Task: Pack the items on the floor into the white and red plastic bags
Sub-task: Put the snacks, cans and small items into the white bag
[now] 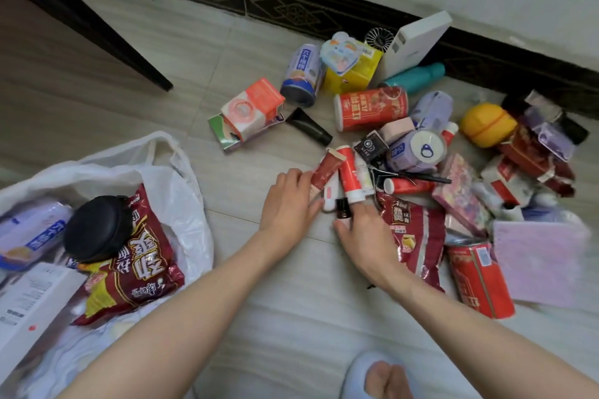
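The half-full crinkly white plastic bag (181, 185) is sitting open at the left while both hands, left hand (288, 201) and right hand (363, 230), are loosely corralling small red tubes (348, 172), so I'd be scooping, not pinching.

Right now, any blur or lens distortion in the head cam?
Head view: wide-angle bend curves the baseboard; edges smear, so the pink cloth and white bag look soft; centre around both hands is sharp; light flat, no glare.
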